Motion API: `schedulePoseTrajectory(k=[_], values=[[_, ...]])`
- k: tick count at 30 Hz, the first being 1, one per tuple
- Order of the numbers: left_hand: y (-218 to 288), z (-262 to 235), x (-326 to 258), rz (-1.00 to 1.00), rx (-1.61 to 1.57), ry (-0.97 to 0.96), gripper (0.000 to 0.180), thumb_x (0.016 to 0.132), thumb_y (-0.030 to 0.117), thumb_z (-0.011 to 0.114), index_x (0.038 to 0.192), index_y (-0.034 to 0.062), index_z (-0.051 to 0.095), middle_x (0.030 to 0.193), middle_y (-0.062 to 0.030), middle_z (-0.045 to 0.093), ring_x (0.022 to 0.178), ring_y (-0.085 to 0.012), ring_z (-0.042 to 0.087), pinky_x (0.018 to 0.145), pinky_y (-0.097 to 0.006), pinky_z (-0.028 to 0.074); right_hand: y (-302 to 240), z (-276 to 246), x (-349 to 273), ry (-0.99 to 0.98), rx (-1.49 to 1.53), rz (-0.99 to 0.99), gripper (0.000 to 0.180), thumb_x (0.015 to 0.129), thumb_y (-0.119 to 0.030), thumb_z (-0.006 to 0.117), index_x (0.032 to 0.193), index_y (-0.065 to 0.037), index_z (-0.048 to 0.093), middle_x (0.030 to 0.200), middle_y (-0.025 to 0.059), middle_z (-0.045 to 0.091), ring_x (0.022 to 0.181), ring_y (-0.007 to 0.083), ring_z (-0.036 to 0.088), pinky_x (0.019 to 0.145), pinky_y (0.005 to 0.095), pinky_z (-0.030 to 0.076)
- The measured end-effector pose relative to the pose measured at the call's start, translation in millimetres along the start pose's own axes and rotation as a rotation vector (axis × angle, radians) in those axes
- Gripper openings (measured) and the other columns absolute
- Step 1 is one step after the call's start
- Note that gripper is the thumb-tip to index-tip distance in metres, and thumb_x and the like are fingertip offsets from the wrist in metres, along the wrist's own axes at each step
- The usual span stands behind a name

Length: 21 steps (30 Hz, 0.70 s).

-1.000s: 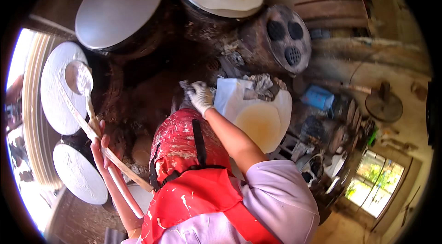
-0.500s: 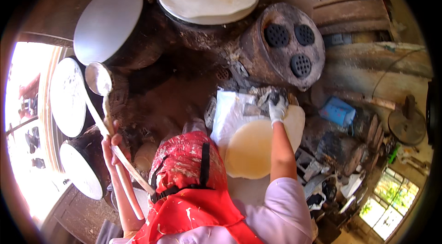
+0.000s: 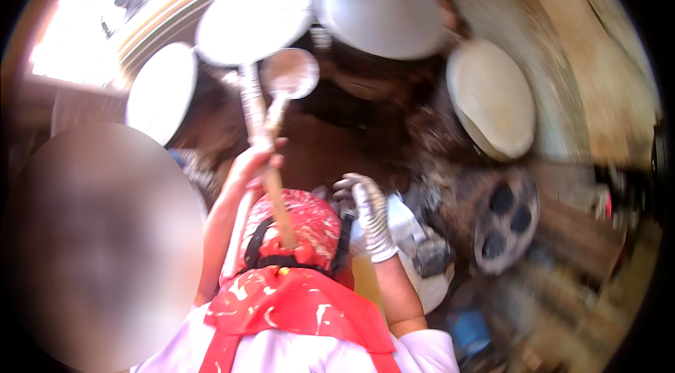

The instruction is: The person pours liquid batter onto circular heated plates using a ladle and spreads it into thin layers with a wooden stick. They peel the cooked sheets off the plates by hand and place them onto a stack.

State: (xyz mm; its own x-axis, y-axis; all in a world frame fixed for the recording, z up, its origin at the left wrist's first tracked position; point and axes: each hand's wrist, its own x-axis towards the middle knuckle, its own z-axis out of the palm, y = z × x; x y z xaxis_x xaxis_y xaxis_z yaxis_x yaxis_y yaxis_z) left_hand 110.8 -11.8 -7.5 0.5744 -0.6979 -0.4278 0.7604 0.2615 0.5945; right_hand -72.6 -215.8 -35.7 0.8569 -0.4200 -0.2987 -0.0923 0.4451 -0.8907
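Observation:
My bare left hand (image 3: 254,165) is closed around a ladle (image 3: 291,73) and a long wooden stick (image 3: 278,206), holding both in one grip. The ladle's round bowl points away from me, near the far griddles. Over my lap, my right hand (image 3: 367,208) wears a whitish striped glove. Its fingers are bent but apart, and nothing shows in them, though motion smears the outline. Below that hand a round yellowish flat sheet (image 3: 367,278) shows only in part behind my forearm. A dark lump (image 3: 432,257) lies on the pale surface beside it.
Round griddles curve around me: a white one (image 3: 163,94), another white one (image 3: 254,18), a grey one (image 3: 380,13) and one with a pale layer (image 3: 491,99). A drum stove top (image 3: 506,220) with dark holed blocks stands right. A blue object (image 3: 470,331) lies lower right.
My view has turned left. My right hand has left the dark lump beside the yellowish sheet and moved up over my lap. My left hand still grips the ladle and stick.

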Motion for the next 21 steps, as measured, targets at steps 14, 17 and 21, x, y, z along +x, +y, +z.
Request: schedulePoseTrajectory(k=[14, 17, 21], values=[[-50.5, -192.3, -153.0, 0.433, -0.175, 0.562, 0.036, 0.095, 0.025, 0.042, 0.119, -0.0010, 0.047, 0.069, -0.0030, 0.050, 0.036, -0.0045, 0.037, 0.032, -0.017, 0.032, 32.8, 216.0, 5.3, -0.737, -0.429, 0.352, 0.034, 0.094, -0.017, 0.046, 0.124, -0.002, 0.042, 0.077, 0.0047, 0.058, 0.048, 0.0065, 0.048, 0.045, 0.0181, 0.040], [-79.2, -277.4, -166.7, 0.332, 0.060, 0.988, 0.022, 0.093, 0.022, 0.048, 0.090, 0.0022, 0.057, 0.060, -0.0018, 0.049, 0.037, -0.0075, 0.043, 0.034, -0.022, 0.035, 48.7, 237.3, 48.1, -1.041, -1.192, 0.019, 0.044, 0.092, -0.015, 0.046, 0.135, -0.010, 0.035, 0.069, 0.0033, 0.058, 0.046, 0.0076, 0.050, 0.044, 0.0219, 0.042], [-110.7, -384.6, -163.5, 0.170, 0.323, 1.233, 0.025, 0.087, 0.024, 0.051, 0.079, -0.0001, 0.055, 0.053, -0.0056, 0.050, 0.040, -0.0146, 0.051, 0.038, -0.030, 0.042, 119.0, 299.3, 64.7, -1.284, -1.938, -0.359, 0.039, 0.086, -0.020, 0.049, 0.122, -0.008, 0.043, 0.072, 0.0181, 0.063, 0.066, 0.0359, 0.061, 0.060, 0.0454, 0.049]])
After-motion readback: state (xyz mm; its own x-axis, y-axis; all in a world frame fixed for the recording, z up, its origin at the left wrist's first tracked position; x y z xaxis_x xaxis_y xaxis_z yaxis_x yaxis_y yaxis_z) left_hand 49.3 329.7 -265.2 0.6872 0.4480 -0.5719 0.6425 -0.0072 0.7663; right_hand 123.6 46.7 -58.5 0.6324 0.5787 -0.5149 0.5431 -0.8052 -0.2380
